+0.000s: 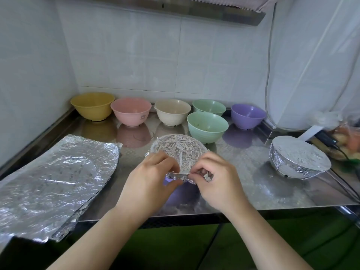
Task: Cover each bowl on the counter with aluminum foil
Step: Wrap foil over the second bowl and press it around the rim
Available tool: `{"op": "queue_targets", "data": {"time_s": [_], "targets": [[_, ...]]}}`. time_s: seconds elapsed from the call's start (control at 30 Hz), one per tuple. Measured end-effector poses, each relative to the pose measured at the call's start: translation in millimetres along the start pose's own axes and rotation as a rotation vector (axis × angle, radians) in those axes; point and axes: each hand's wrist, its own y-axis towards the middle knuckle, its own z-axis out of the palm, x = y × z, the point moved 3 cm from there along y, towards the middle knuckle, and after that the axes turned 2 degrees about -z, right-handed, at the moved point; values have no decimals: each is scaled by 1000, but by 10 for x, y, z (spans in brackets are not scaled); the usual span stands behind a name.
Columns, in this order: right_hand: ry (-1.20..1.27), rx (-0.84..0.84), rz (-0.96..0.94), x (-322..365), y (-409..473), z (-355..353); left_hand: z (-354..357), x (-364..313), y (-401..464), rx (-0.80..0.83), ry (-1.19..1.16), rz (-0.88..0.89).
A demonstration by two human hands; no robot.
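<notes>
- One bowl is finished: the wrapped bowl [299, 160] stands at the right end of the steel counter [243, 182], foil smooth across its top and folded down its sides.
- A second is being wrapped. The purple bowl in hand [176, 151] sits near the front edge, its mouth covered by a crinkled sheet, a bit of purple showing under the foil at the near rim.
- The left hand [152, 178] and the right hand [214, 178] both pinch the foil's near edge between thumb and fingertips, folding it down over the rim; that fold looks unfinished.
- Six bowls are uncovered along the back wall: a yellow bowl [93, 106], a pink bowl [131, 111], a cream bowl [172, 112], two green bowls [207, 126] one behind the other, and a purple bowl [247, 115].
- The nearer green bowl shows a few dark specks inside; the others look empty, though the yellow one's inside is mostly hidden.
- A stack of foil sheets [54, 182] lies at the left, overhanging the front edge, so most of the job seems left.
</notes>
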Motion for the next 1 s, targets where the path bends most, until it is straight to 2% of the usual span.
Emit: {"op": "queue_targets", "data": {"time_s": [0.17, 0.37, 0.5, 0.63, 0.77, 0.9, 1.0], "targets": [[-54, 5, -47, 94, -7, 21, 29, -44, 15, -83, 107, -8], [71, 35, 10, -30, 0, -138, -26, -13, 41, -71, 142, 11], [55, 57, 56, -110, 23, -193, -71, 46, 22, -43, 126, -27], [38, 42, 16, -96, 18, -95, -49, -13, -12, -2, 90, -15], [-14, 21, -12, -54, 17, 7, 4, -62, 10, -28, 130, 13], [47, 91, -17, -59, 11, -46, 52, -41, 48, -62, 169, 14], [-51, 137, -19, -88, -25, -80, 65, -18, 62, -64, 149, 17]]}}
